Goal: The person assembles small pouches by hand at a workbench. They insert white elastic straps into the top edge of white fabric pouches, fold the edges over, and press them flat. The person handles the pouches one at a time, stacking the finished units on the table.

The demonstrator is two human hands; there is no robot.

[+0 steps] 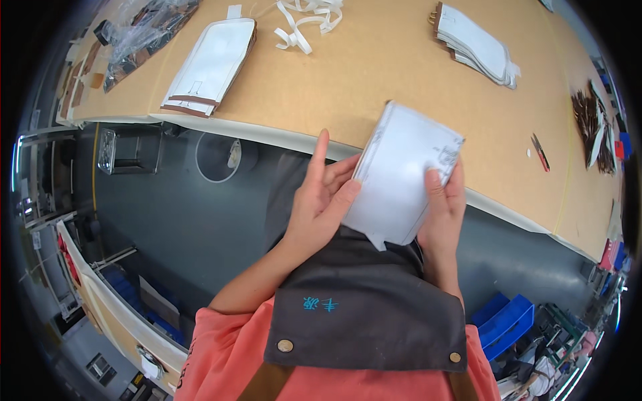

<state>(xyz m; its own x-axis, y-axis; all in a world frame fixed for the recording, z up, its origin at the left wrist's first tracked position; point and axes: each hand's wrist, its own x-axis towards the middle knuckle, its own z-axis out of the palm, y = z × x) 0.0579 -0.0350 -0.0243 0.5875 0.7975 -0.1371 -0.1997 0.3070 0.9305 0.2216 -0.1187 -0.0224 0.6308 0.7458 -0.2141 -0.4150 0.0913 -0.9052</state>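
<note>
My right hand [445, 200] grips the right side of a white flat panel [394, 177], its thumb on the face and its fingers behind. Dark printed marks show near two of the panel's edges, and a small tab sticks out at its lower end. At the left edge, my left hand [321, 197] holds the panel between its thumb and the fingers partly hidden behind it, while the index finger points up, off the panel. The panel is tilted in front of the table's near edge, above my dark apron [368, 307].
On the tan table [334, 87] lie a left stack of white panels with brown edges [214, 60], a right stack of white panels [475, 47], curled white strips [304, 23], plastic-wrapped pieces [144, 43], red-handled snips [542, 154] and brown pieces [592, 127]. A round bin [214, 160] stands below.
</note>
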